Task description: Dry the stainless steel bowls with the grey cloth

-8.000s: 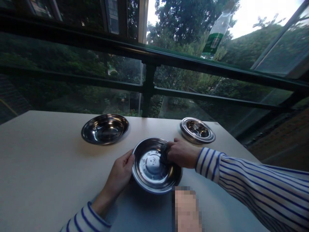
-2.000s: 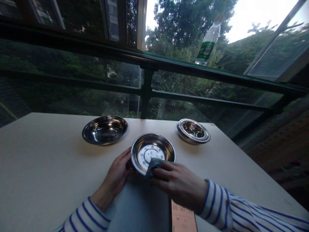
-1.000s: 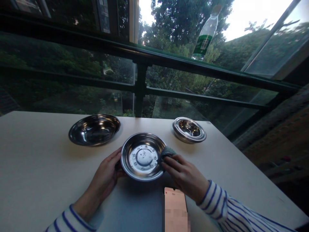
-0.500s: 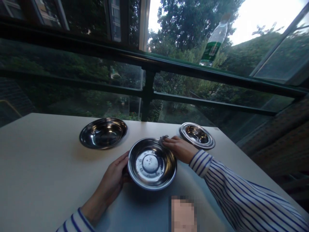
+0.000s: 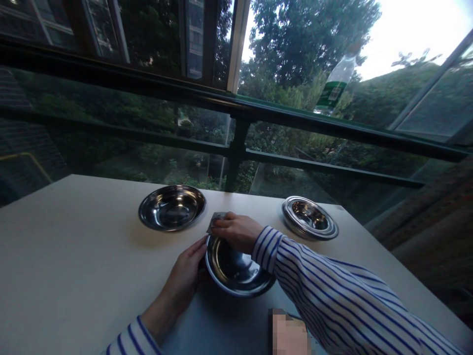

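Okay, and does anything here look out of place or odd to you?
The clear bottle looks oddly placed, perched on the narrow dark railing beyond the table, where it might tip. The three visible groups of metal bowls show no obvious damage.

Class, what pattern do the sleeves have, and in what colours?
White sleeves with blue stripes, seen best in the head view.

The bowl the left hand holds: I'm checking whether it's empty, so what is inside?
Bare, shiny metal shows inside the bowl, nothing loose. The right hand and striped sleeve cover part of its far side, so what lies there cannot be seen.
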`<action>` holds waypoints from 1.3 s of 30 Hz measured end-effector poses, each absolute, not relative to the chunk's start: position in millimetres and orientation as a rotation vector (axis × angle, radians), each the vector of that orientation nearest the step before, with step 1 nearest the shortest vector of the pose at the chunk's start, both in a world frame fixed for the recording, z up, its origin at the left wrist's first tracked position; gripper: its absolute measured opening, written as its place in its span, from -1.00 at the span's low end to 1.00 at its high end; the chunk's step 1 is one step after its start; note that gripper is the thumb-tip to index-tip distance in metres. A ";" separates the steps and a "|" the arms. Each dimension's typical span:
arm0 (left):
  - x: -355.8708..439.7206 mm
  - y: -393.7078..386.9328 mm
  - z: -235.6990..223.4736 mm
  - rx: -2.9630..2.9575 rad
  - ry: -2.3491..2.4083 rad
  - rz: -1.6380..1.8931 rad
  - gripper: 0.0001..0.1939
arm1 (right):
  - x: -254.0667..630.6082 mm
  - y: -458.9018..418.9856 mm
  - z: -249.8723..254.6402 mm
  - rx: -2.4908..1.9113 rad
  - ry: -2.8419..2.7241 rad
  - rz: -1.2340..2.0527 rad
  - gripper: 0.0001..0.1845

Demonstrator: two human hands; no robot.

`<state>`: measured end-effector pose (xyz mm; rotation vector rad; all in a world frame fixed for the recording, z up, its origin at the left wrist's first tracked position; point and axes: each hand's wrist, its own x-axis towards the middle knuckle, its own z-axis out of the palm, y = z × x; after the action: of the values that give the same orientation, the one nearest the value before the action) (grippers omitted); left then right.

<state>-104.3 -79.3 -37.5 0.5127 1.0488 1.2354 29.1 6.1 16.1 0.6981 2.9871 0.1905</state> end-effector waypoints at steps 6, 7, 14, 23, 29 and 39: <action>-104.9 -78.4 -40.8 0.577 1.073 1.198 -0.56 | 74.2 16.4 23.9 0.953 2.895 0.176 -0.69; -104.9 -78.3 -41.5 0.580 1.074 1.197 -0.57 | 86.3 15.0 26.1 0.974 2.881 0.161 -0.69; -102.7 -79.8 -40.8 0.602 1.116 1.201 -0.61 | 149.4 -46.5 28.9 1.102 2.816 0.108 -0.51; -100.1 -83.1 -38.3 0.614 1.089 1.192 -0.64 | 108.5 -121.6 3.0 0.850 3.077 0.171 -0.60; -101.2 -83.3 -36.4 0.547 1.003 1.230 -0.68 | 55.3 -107.2 -1.2 0.775 3.151 0.292 -0.75; -98.4 -78.3 -50.7 0.343 0.850 1.190 -0.66 | 17.1 -59.6 -4.7 0.779 3.118 0.194 -0.72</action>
<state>-98.4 -78.3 -50.7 0.3429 0.8500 1.1899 17.1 -59.6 -4.7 0.7787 3.1179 0.1938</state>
